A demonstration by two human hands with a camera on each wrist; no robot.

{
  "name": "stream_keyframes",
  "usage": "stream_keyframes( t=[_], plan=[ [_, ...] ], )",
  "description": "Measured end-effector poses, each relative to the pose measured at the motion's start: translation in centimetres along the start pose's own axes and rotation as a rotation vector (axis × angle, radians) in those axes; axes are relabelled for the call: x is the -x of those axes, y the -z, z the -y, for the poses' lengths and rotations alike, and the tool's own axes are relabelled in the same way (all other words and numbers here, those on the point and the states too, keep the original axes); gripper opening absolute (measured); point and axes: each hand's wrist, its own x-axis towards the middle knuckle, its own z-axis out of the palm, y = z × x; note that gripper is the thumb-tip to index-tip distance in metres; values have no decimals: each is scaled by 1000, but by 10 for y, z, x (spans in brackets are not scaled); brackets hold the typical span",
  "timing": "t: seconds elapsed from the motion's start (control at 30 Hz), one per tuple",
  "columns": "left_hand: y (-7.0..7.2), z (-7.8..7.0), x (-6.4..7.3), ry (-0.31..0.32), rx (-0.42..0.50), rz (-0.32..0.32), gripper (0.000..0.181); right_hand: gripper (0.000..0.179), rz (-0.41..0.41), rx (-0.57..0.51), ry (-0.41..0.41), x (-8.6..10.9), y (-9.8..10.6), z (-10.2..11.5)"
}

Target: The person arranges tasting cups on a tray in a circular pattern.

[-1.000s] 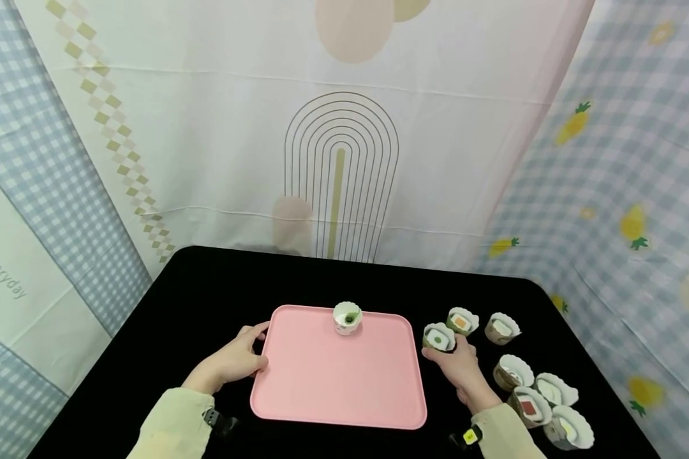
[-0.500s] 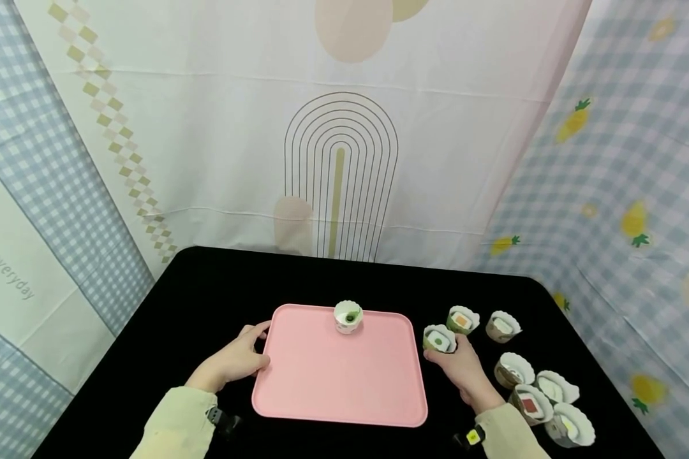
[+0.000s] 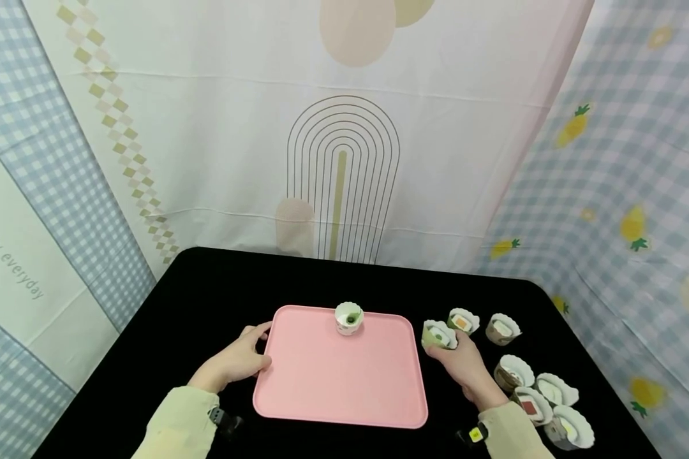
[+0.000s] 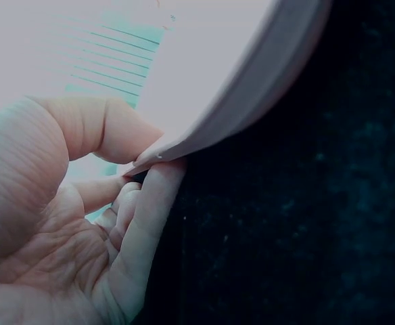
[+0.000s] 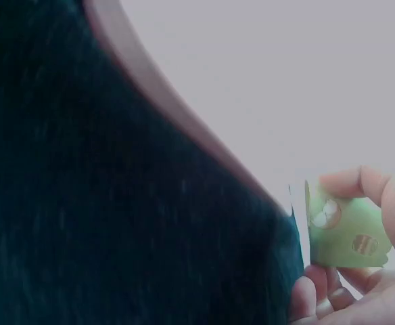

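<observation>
A pink rectangular tray (image 3: 344, 382) lies on the black table. My left hand (image 3: 232, 362) pinches its left rim; in the left wrist view the thumb is on one side of the tray edge (image 4: 231, 88) and fingers on the other. Near the tray's back edge stands a white scalloped paper baking cup (image 3: 349, 317) with something green inside. To the right of the tray, my right hand (image 3: 467, 370) grips a green-sided paper baking cup (image 3: 439, 334) holding a whitish piece with a green spot. The right wrist view shows this cup (image 5: 350, 237) between thumb and fingers.
Behind the right hand stand a cup with an orange piece (image 3: 462, 320) and another cup (image 3: 502, 329). Several more filled cups (image 3: 568, 427) cluster at the front right, close beside the right forearm. Patterned curtains (image 3: 235, 159) hang around the table.
The green-sided cup in my right hand has tilted and risen slightly, showing more of its side. My left hand stays at the tray's rim, and the tray has not moved.
</observation>
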Motion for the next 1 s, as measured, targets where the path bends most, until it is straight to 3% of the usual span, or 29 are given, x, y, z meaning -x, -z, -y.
stream_keyframes(
  t=[0.2, 0.3, 0.57, 0.83, 1.0],
  plan=[
    [1, 0, 0, -1, -7, 4, 81, 66, 70, -39, 64, -4, -19, 18],
    [1, 0, 1, 4, 1, 3, 81, 59, 64, -32, 108, -7, -33, 26],
    [1, -1, 0, 0, 8, 10, 82, 68, 94, 89, 196, -19, -71, 41],
    [-1, -1, 0, 0, 8, 6, 83, 63, 128, 117, 230, -26, -87, 41],
    [0, -1, 1, -1, 3, 2, 83, 70, 151, 125, 253, -26, -94, 44]
  ],
)
